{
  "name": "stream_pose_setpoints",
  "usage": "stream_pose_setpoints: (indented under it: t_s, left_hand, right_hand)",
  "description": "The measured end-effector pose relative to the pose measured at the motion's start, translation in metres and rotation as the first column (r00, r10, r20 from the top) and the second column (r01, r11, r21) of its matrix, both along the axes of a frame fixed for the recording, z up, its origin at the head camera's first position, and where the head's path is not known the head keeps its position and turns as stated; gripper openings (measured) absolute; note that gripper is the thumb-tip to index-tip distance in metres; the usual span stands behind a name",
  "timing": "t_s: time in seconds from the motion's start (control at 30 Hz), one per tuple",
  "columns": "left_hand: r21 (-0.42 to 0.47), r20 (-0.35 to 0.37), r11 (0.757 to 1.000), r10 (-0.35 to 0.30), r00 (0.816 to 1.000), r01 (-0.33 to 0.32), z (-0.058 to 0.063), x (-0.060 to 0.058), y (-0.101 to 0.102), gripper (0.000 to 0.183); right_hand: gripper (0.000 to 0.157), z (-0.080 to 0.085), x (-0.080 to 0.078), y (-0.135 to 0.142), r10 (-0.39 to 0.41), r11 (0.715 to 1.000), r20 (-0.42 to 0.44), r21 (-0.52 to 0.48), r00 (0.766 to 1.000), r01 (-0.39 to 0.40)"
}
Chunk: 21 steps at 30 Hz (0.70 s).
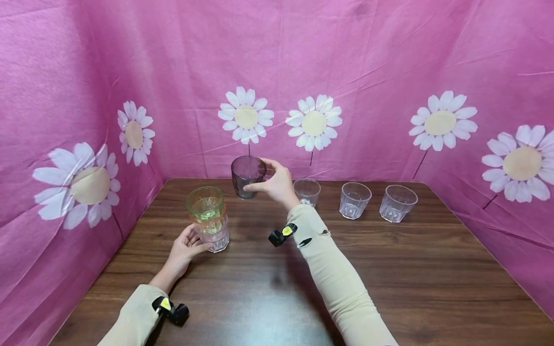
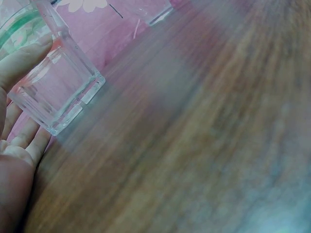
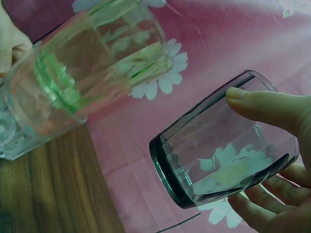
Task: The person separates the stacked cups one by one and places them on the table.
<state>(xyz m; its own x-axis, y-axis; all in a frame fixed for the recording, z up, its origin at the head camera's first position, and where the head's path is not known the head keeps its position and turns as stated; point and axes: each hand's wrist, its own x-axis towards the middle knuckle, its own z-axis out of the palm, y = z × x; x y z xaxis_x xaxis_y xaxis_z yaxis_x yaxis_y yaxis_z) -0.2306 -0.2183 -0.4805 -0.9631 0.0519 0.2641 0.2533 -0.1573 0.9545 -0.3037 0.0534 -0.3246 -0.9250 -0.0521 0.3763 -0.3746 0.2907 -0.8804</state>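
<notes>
A nested stack of see-through tumblers stands at the left of the table: a clear tumbler at the bottom, an orange one in it, a green one on top. My left hand grips the clear bottom tumbler, thumb on the near side and fingers round the far side. In the right wrist view a smoky grey tumbler is held by my right hand near its rim, thumb on one side and fingers on the other. It hangs in the air to the right of the stack and farther back.
Three clear tumblers stand apart in a row along the back right: one partly behind my right wrist, a middle one and a right one. Pink cloth with printed daisies walls in the wooden table.
</notes>
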Motion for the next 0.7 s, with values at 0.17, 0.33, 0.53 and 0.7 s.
stream_pose_setpoints:
  t_s: [0.17,0.33,0.53,0.7]
  left_hand:
    - [0.010,-0.010,1.000,-0.013,1.000,0.013,0.000,0.000,0.000,0.066]
    - [0.015,-0.006,1.000,-0.013,1.000,0.014,0.000,0.000,0.000,0.066]
    - [0.003,0.013,1.000,-0.002,1.000,0.002,0.001,0.000,0.000,0.066]
    - [-0.021,0.050,1.000,0.012,0.999,-0.011,0.004,0.001,0.001,0.065]
  right_hand:
    - [0.084,-0.012,-0.003,0.000,-0.017,1.000,0.032,-0.013,0.999,0.017]
    - [0.084,-0.026,-0.007,0.000,-0.026,0.999,0.054,-0.038,0.998,0.028]
    - [0.082,-0.044,-0.011,0.002,-0.014,0.994,0.059,-0.110,0.998,0.020]
    - [0.082,-0.056,-0.015,0.004,0.002,0.989,0.054,-0.151,0.999,0.007]
